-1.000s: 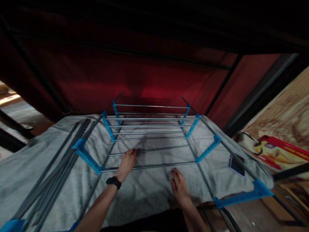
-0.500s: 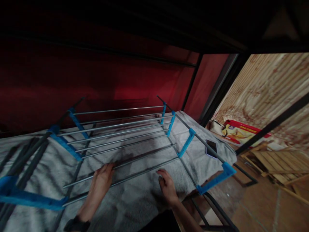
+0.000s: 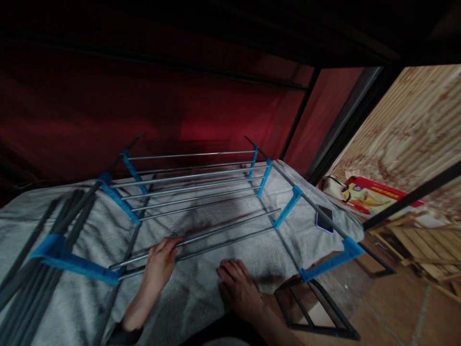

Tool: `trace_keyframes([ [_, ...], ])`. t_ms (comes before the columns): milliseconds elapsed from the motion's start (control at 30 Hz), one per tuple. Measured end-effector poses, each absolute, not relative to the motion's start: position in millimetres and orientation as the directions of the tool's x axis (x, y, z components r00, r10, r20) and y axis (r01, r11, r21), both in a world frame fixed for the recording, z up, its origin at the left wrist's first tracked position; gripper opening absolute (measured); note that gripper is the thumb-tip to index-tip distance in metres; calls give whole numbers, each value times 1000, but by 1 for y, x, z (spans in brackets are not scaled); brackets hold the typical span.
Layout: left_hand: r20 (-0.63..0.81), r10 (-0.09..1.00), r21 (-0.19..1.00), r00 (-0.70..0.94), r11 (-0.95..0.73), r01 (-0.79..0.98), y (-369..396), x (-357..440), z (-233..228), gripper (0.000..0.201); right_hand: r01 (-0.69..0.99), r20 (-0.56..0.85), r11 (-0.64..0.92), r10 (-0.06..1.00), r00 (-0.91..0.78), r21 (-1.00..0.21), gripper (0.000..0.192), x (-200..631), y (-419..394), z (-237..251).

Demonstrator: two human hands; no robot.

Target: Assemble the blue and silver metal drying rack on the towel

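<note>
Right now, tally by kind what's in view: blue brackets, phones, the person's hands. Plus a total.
Blue brackets: 7 (3 at picture left, 4 at picture right)
Phone: 1
Hands: 2 (left hand, right hand)
Total: 10

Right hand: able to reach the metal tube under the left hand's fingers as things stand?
Likely yes: the right hand looks unoccupied on the grey blanket, and the metal tube is uncovered along its right stretch. Only the nearer crossbar is between; reaching over seems feasible.
</note>
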State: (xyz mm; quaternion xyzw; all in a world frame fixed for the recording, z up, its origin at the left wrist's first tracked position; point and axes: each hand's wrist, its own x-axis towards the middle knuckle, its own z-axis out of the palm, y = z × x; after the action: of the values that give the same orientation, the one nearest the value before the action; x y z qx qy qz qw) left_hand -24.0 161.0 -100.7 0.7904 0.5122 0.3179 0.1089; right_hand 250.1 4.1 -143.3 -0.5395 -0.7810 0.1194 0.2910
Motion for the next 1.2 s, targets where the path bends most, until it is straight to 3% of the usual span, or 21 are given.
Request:
trace_keyframes([
  [167, 418, 861, 508, 289, -485, 712, 157, -22, -101, 32, 758, 324, 368, 921, -217, -539, 53, 271, 13, -150],
  [300, 447, 841, 485, 303, -513, 709, 158, -27, -105, 30, 667, 349, 256, 937, 6, -700, 51, 287, 21, -174],
  [467, 484, 815, 464, 319, -548, 696, 162, -32, -110, 28, 377, 241, 91, 896, 373, -922, 43, 312, 46, -181],
  [600, 497, 809, 464, 313, -553, 692, 164, -33, -113, 27, 80, 68, 28, 831, 552, -996, 42, 334, 66, -159],
  [767, 478, 811, 448, 336, -554, 702, 165, -34, -116, 29, -241, -102, 53, 805, 584, -969, 51, 354, 78, -127],
  [900, 471, 814, 450, 341, -554, 700, 166, -34, -118, 30, -468, -161, 135, 826, 540, -873, 44, 364, 86, -112],
  [1033, 460, 816, 471, 350, -558, 684, 168, -36, -119, 31, -544, -164, 164, 848, 503, -823, 31, 368, 97, -106],
  [1200, 437, 820, 472, 369, -559, 682, 172, -41, -122, 32, -556, -167, 187, 835, 524, -810, 31, 369, 109, -104],
])
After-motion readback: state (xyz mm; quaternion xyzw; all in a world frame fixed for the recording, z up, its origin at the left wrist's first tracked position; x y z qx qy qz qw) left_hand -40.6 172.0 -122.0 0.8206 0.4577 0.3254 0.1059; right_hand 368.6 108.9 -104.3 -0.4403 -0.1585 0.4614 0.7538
